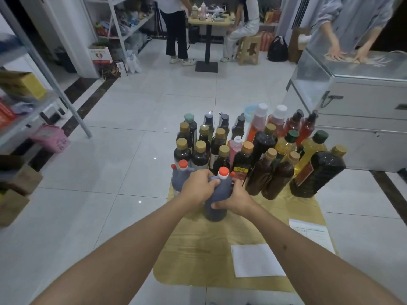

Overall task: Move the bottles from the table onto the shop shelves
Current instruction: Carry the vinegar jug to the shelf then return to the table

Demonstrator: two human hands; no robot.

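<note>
A dark bottle with an orange-red cap (217,202) stands at the front of a crowd of bottles on a small wooden table (198,256). My left hand (196,189) grips its upper body from the left. My right hand (236,200) grips it from the right, fingers curled round the lower body. A second dark bottle with an orange-red cap (177,180) stands just left, partly hidden behind my left hand. Behind them stand several dark gold-capped bottles (200,156), yellow oil bottles (286,145) and red bottles (256,124). Shop shelves (33,106) stand at the left.
Two white paper sheets (255,259) lie on the table's near right. A glass counter (352,100) stands at the right with a person's hands on it. A pink basket (51,137) sits under the left shelves. Two people and another table (208,22) are at the back.
</note>
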